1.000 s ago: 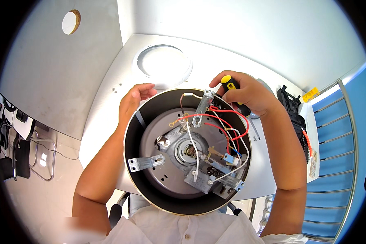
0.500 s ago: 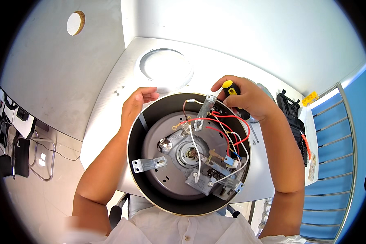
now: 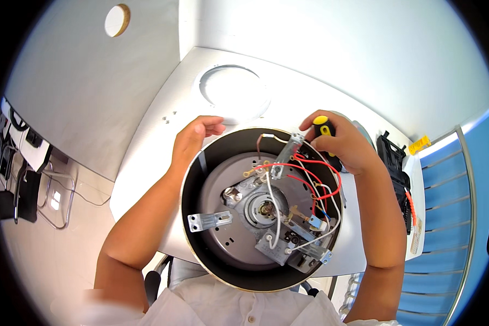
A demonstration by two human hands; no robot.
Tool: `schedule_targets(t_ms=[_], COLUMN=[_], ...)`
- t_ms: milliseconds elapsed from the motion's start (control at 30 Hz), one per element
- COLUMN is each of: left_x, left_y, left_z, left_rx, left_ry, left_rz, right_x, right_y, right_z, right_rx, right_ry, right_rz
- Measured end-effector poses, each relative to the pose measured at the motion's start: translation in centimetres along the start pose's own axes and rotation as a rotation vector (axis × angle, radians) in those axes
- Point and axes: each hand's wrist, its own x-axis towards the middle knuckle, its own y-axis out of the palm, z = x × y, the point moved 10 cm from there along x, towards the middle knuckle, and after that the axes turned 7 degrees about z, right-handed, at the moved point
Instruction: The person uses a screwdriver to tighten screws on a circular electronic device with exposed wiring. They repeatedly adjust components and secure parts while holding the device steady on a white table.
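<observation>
A round, dark appliance shell (image 3: 190,233), which looks like a cooker body, stands open-side up in front of me, showing a grey metal disc (image 3: 214,187), metal brackets and red and white wires (image 3: 339,187). My left hand (image 3: 196,141) is at the far left of its rim, against the outer wall, fingers stretched out and holding nothing. Beyond the far right rim, my right hand (image 3: 346,142) grips a yellow-and-black screwdriver (image 3: 324,127). Its shaft points down beside the shell, partly hidden by the hand.
A white ring (image 3: 258,108) lies on the white table (image 3: 146,163) behind the shell, with several small metal pieces (image 3: 169,117) to its left. On the right are a black tool case (image 3: 394,163), a yellow item (image 3: 419,145) and an orange-handled tool (image 3: 411,206). Metal railing stands beyond.
The whole view has shifted slightly, so the table, the shell and both hands sit further right in the picture. Both hands keep nearly the same pose at the rim.
</observation>
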Motion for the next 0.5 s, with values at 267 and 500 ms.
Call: schedule_targets(t_ms=[267,500], left_x=[0.0,0.0], left_y=[0.8,0.7], left_z=[-1.8,-1.8], left_rx=[0.011,0.023], left_ry=[0.065,0.047], left_rz=[0.040,0.035], right_x=[-0.6,-0.5], right_y=[-0.3,-0.3], right_z=[-0.3,0.0], right_rx=[0.002,-0.012], right_ry=[0.044,0.015], right_rz=[-0.089,-0.055])
